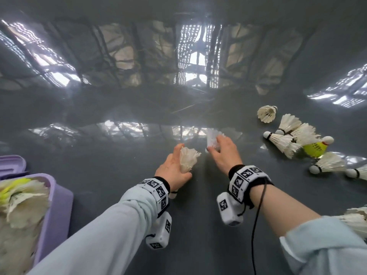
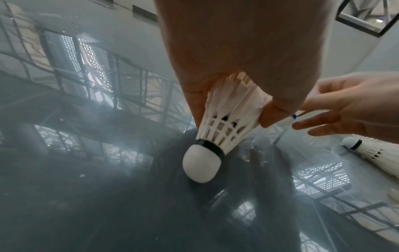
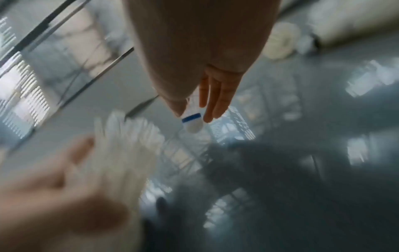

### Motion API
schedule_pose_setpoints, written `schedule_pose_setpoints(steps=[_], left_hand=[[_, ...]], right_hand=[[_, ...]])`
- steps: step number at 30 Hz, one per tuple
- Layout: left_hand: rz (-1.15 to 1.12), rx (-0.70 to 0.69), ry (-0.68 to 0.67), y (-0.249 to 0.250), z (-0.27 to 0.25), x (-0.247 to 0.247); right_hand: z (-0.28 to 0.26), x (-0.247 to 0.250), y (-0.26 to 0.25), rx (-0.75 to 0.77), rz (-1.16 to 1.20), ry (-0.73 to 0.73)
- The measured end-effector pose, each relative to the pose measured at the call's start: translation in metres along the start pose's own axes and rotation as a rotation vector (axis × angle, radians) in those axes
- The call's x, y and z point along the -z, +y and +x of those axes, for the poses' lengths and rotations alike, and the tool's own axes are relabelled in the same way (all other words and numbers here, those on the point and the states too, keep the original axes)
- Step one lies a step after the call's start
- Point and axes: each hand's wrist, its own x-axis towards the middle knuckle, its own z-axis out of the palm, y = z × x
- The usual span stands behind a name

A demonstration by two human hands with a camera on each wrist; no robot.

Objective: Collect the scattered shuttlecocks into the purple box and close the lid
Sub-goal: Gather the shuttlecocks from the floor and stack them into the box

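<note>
Left hand [image 1: 174,167] pinching a shuttlecock [image 2: 218,127] by its skirt, cork hanging below. Right hand [image 1: 223,153] gripping a blue-banded shuttlecock [image 3: 192,121] alongside. Likely feather-light, skirts crushable; best held gently by the stiff quills near the cork. Box [image 1: 57,199] left of both hands.

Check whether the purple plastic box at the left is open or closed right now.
Open: the purple plastic box shows white and yellow shuttlecocks heaped above its rim, with its lid lying behind it.

Both hands [image 1: 200,159] apparently grip white shuttlecocks [image 1: 188,159].
</note>
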Motion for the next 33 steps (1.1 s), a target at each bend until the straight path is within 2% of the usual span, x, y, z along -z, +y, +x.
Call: schedule_pose_setpoints(steps=[2, 3, 6, 10, 13, 17, 24, 28, 30, 31, 33], left_hand=[[0.031, -0.009, -0.018, 0.003, -0.001, -0.002], [0.052, -0.020, -0.027, 0.006, -0.001, -0.003], [0.111, -0.064, -0.047, 0.012, -0.004, -0.005], [0.155, -0.115, -0.052, 0.017, -0.009, -0.006], [0.140, -0.144, -0.048, 0.020, -0.012, -0.006], [0.114, -0.207, -0.110, 0.021, -0.015, -0.005], [0.027, -0.279, -0.096, 0.025, -0.014, -0.006], [0.054, -0.259, -0.104, 0.028, -0.012, -0.009], [0.064, -0.231, -0.087, 0.029, -0.012, -0.011], [0.054, -0.224, -0.072, 0.030, -0.012, -0.011], [0.029, -0.226, -0.051, 0.032, -0.011, -0.012]], right_hand=[[-0.006, 0.002, 0.004, -0.208, 0.356, 0.113], [-0.009, 0.004, 0.004, -0.273, 0.484, 0.119], [-0.015, 0.006, 0.002, -0.280, 0.632, 0.056], [-0.020, 0.009, -0.001, -0.219, 0.603, -0.097], [-0.027, 0.016, -0.008, -0.151, 0.461, -0.199], [-0.035, 0.019, -0.017, -0.094, 0.258, -0.227], [-0.037, 0.025, -0.019, -0.131, 0.285, -0.248], [-0.041, 0.026, -0.014, -0.133, 0.309, -0.283], [-0.041, 0.023, -0.008, -0.102, 0.377, -0.214], [-0.040, 0.021, -0.003, -0.112, 0.408, -0.107], [-0.032, 0.020, 0.016, -0.219, 0.413, 0.219]])
